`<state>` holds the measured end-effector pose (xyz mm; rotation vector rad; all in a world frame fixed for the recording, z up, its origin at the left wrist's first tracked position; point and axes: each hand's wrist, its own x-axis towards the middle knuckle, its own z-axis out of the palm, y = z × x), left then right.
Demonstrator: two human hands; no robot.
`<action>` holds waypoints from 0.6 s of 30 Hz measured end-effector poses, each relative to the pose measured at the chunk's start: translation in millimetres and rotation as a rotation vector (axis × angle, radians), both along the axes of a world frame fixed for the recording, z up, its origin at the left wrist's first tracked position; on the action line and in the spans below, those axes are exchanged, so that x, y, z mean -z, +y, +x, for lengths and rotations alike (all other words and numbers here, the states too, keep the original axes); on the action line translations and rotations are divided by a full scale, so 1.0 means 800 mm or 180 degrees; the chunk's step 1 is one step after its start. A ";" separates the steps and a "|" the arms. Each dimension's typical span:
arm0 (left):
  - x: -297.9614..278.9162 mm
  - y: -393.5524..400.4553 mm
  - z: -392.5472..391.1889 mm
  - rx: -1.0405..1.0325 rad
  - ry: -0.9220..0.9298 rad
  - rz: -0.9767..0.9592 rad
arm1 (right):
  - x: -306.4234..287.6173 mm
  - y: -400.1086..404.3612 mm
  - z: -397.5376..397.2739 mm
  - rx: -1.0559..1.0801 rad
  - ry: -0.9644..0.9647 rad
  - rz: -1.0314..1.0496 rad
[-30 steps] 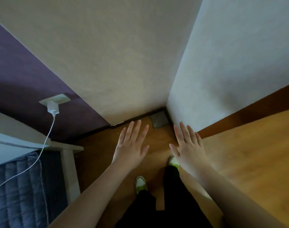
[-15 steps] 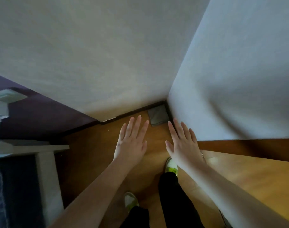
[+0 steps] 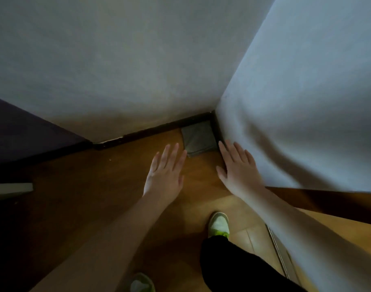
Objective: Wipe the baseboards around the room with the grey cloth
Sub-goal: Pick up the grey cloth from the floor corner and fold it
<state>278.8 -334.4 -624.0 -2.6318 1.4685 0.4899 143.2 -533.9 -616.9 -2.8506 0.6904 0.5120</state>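
Wooden floor (image 3: 96, 186), grey cloth (image 3: 198, 138) in corner by dark baseboard (image 3: 159, 128), left hand (image 3: 165, 171) and right hand (image 3: 239, 169) flat, empty

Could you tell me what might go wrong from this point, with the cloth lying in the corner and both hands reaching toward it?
1. The grey cloth lies folded, tucked against the dark baseboard; a grab with the open left hand or right hand could bunch it.
2. The corner is dim, so dust on the baseboard may be missed.
3. The right hand is close to the wall and may scrape it.

Bare floor (image 3: 117, 186) leads to the corner; walls (image 3: 307, 102) close it in.
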 end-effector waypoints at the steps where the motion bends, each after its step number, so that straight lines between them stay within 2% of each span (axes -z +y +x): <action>1: 0.022 -0.001 0.002 -0.0009 0.0013 0.0010 | 0.025 -0.012 0.004 0.0025 0.0030 0.0021; 12: 0.240 -0.018 0.016 0.0095 0.0247 0.0361 | 0.258 -0.024 0.025 -0.0542 0.0302 0.0236; 18: 0.323 -0.025 0.026 0.0476 0.0311 0.0483 | 0.345 -0.033 0.049 -0.0642 0.0569 0.0197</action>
